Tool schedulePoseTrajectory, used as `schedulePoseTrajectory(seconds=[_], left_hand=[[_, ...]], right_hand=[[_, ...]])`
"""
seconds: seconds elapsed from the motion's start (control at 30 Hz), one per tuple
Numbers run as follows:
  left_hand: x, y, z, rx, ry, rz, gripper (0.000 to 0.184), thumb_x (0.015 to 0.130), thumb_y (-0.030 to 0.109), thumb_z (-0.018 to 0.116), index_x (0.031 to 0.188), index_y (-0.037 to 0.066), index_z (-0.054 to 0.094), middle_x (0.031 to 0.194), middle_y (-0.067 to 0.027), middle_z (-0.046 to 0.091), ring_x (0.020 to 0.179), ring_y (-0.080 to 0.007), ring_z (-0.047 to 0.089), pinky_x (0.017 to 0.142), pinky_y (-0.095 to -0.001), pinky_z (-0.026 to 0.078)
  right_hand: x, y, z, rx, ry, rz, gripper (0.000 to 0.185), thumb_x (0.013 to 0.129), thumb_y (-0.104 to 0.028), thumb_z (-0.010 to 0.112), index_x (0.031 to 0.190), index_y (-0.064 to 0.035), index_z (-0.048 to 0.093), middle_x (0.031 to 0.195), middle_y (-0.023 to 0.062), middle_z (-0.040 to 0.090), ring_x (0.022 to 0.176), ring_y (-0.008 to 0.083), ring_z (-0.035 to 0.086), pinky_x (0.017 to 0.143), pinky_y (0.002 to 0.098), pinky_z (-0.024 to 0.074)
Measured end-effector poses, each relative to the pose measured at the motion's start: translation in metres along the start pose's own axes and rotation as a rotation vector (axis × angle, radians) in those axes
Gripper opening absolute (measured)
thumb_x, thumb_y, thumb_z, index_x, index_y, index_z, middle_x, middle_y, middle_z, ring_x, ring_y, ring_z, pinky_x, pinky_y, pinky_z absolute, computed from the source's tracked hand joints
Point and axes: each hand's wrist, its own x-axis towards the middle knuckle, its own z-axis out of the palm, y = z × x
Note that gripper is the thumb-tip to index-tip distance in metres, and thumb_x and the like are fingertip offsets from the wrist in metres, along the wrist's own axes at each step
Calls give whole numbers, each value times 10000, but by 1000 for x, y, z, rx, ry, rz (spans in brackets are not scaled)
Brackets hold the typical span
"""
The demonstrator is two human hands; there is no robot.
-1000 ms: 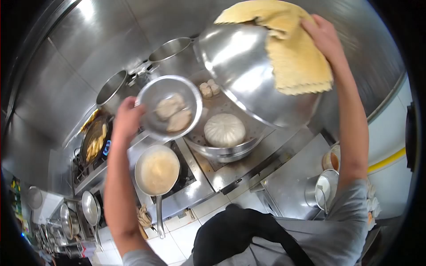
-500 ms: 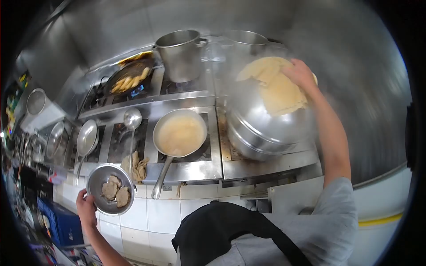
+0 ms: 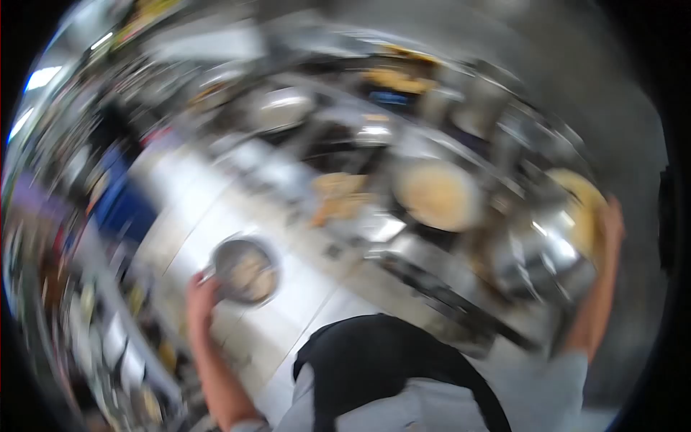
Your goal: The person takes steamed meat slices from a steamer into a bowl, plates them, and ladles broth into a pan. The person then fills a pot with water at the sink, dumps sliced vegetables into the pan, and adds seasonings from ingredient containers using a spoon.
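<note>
Grey short-sleeved top [image 3: 543,381]; black garment [image 3: 374,347] over front, narrowing into strap; forearms bare.

From here I see a passable gap over the tiled floor [image 3: 299,288] at center, bounded by the stove front [image 3: 425,270] and blue bin [image 3: 124,198], with the pan [image 3: 437,196] and domed lid [image 3: 540,248] blocking the right.
</note>
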Motion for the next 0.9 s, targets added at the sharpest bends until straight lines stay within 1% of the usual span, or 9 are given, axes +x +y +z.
schedulePoseTrajectory(seconds=[0.07,0.13,0.17,0.23,0.37,0.47,0.57,0.73,0.9], left_hand=[[-20,-10,-22,-31,24,-61,624,793,191,655,1334,-30,435,917,-117,647,754,-161,602,635,-296,494],[-26,-35,-48,-64,68,-111,404,802,158,624,1156,-25,554,792,-91,627,649,-151,592,569,-300,494],[-18,-62,-55,-175,94,-132,343,797,131,607,1101,-25,571,762,-93,616,624,-165,601,546,-314,508],[-15,-99,-75,-399,131,-196,305,800,95,601,1091,10,564,825,-80,599,699,-156,599,588,-314,532],[-23,-125,-122,-472,356,-185,324,784,73,593,1085,-40,557,774,-102,606,635,-180,618,548,-325,551],[-12,-136,-166,-473,498,-169,340,793,74,588,1102,-58,537,862,-124,615,689,-201,638,582,-331,570],[3,-135,-198,-493,561,-148,334,791,68,593,1098,-54,545,850,-120,616,707,-193,640,598,-327,571],[43,-131,-236,-537,593,-136,299,790,65,600,1063,-50,565,838,-106,611,705,-178,637,613,-308,573],[88,-119,-278,-660,649,-242,245,780,56,609,1004,-41,587,830,-87,607,702,-170,628,613,-303,575]], right_hand=[[57,40,47,372,178,-474,545,928,-292,551,1400,-47,429,1401,185,457,1196,269,531,991,366,436],[58,9,87,115,254,-750,472,960,-292,552,1350,-32,504,1349,142,526,1253,246,492,1065,327,365],[-42,-71,112,490,231,-526,442,972,-265,536,1341,-23,507,1286,107,572,1168,223,536,1021,303,388],[-131,-133,185,768,-122,-644,405,976,-253,529,1304,-17,531,1203,78,587,1026,187,562,936,296,421],[-404,-288,271,829,-1117,-760,206,849,-73,567,1043,-17,608,876,28,615,768,111,601,743,263,484],[-525,-339,356,483,-1690,-883,185,883,-128,612,1022,-7,593,846,41,609,716,107,610,638,270,509],[-604,-390,417,371,-1907,-1004,246,903,-192,620,1040,9,588,848,45,608,718,124,622,620,275,508],[-706,-494,486,405,-2215,-667,338,959,-291,563,1050,34,577,944,101,613,820,168,640,641,313,565],[-785,-606,520,321,-2402,-648,326,950,-249,564,1046,63,576,981,122,635,823,177,642,678,347,592]])
